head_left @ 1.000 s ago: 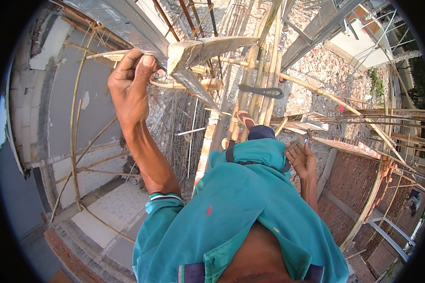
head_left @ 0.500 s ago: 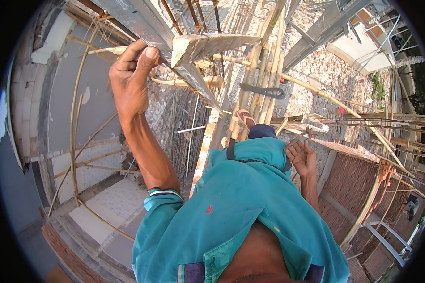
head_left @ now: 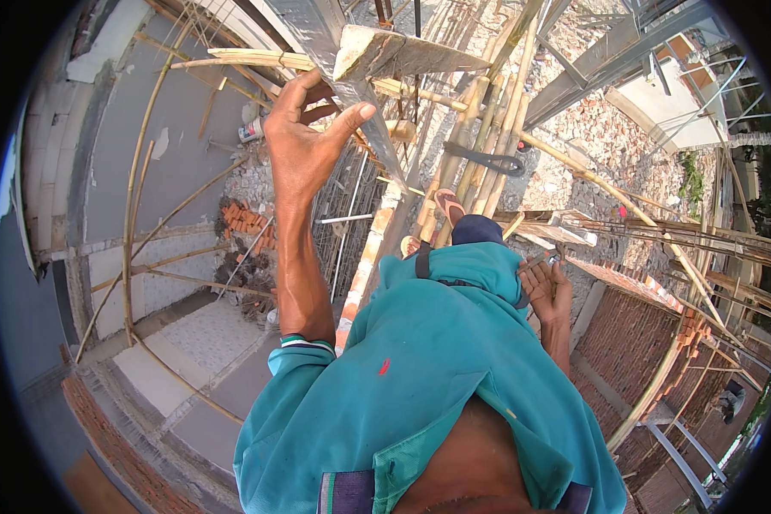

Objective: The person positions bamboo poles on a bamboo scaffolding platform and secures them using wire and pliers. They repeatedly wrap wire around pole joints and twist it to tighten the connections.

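My left hand (head_left: 304,141) is raised at the edge of a grey metal-faced upright (head_left: 377,133), thumb and fingers apart. Just beyond the thumb, a rough-edged wooden board (head_left: 403,56) juts out from the upright. Split bamboo (head_left: 261,58) sticks out on the left, behind my fingertips. Low by my right hip, my right hand (head_left: 542,289) has its palm turned up. A small rusty metal tool, seemingly pincers (head_left: 540,258), lies across its fingers, partly hidden by them.
My sandalled foot (head_left: 448,204) stands on bundled bamboo poles (head_left: 480,128), with a dark looped strap (head_left: 484,158) lying across them. A narrow brick wall top (head_left: 361,278) runs beside me. Rubble (head_left: 565,111) lies far below, and bamboo scaffolding (head_left: 651,227) crosses on the right.
My left hand has shifted right and slightly down along the upright, and its thumb has spread from the fingers. The right hand stays by my hip with the tool, now turned lower.
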Tool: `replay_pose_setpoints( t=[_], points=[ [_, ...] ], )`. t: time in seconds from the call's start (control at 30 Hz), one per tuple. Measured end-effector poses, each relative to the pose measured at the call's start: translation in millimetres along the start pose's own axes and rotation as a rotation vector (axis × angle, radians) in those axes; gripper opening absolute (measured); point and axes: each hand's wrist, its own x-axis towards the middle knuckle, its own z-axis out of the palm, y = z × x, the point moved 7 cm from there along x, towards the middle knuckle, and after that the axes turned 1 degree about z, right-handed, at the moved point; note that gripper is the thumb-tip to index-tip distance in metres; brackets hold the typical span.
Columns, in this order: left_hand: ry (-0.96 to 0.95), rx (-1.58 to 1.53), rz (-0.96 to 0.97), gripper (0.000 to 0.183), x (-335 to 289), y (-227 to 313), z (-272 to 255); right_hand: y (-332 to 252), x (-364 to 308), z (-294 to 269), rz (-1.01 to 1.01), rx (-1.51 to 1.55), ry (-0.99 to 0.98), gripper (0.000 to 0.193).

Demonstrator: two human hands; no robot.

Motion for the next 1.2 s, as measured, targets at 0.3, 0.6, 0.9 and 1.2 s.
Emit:
replay_pose_setpoints(
  t=[0.3,0.6,0.9,1.2],
  points=[
    [0.004,0.249,0.363,0.058,3,19,2,-3,5,6,0.027,-0.021,0.033,0.068],
    [0.033,0.245,0.313,0.058,1,10,9,1,2,16,0.021,-0.009,0.040,0.066],
    [0.027,0.100,0.288,0.057,2,2,7,8,5,-2,0.019,0.063,0.076,0.063],
    [0.051,0.019,0.168,0.062,-1,-9,9,9,6,-6,0.001,0.048,0.079,0.064]
  ],
)
